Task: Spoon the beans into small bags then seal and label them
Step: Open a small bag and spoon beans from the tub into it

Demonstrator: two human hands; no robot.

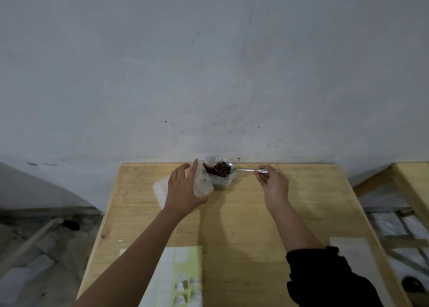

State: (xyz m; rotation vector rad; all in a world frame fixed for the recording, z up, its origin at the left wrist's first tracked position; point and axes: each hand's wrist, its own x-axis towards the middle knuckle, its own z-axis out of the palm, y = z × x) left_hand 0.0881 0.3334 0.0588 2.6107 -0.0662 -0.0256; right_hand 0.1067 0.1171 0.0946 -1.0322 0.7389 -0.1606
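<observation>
A clear plastic container (222,182) of dark brown beans (210,169) stands at the far edge of the wooden table (243,214), against the wall. My right hand (272,182) holds a metal spoon (246,169) by its handle; the spoon's bowl, loaded with beans, hovers over the container. My left hand (183,188) grips a small translucent bag (203,182) upright, just left of the container. Another translucent bag (160,188) lies flat on the table behind my left hand.
A green and white sheet (181,279) lies at the table's near edge. A white strip (355,258) lies at the near right. A second wooden frame (408,186) stands to the right, and a grey wall rises right behind the table.
</observation>
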